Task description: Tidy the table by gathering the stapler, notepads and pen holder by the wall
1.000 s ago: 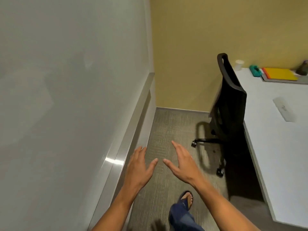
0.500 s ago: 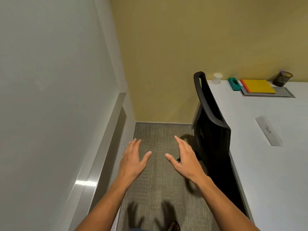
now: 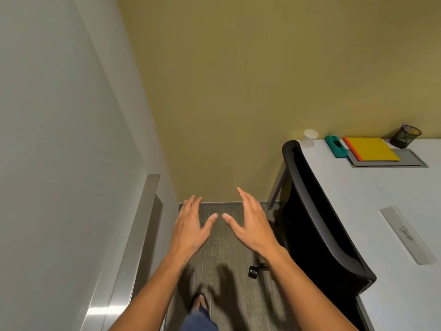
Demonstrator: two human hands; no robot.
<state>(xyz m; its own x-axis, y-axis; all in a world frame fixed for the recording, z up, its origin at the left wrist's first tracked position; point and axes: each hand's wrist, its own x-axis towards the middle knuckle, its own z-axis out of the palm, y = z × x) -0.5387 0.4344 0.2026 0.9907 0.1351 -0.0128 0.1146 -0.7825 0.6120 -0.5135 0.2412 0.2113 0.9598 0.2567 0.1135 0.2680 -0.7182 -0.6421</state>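
A teal stapler (image 3: 336, 146) lies on the white table (image 3: 372, 201) by the yellow wall. To its right sit stacked notepads (image 3: 372, 149), yellow over orange, on a grey inset panel. A black mesh pen holder (image 3: 406, 136) stands right of them against the wall. My left hand (image 3: 191, 229) and my right hand (image 3: 253, 225) hover over the carpet, far left of the table, fingers spread, palms down, holding nothing.
A black office chair (image 3: 317, 225) stands pushed against the table's left edge, between my hands and the table. A white paper cup (image 3: 309, 137) sits at the table's back left corner. A grey strip (image 3: 408, 237) lies mid-table. A white wall with a metal ledge (image 3: 140, 235) runs on my left.
The view has swung up and right, showing more of the table. My hands stay held out in front, thumbs now closer together. The table objects have not moved.
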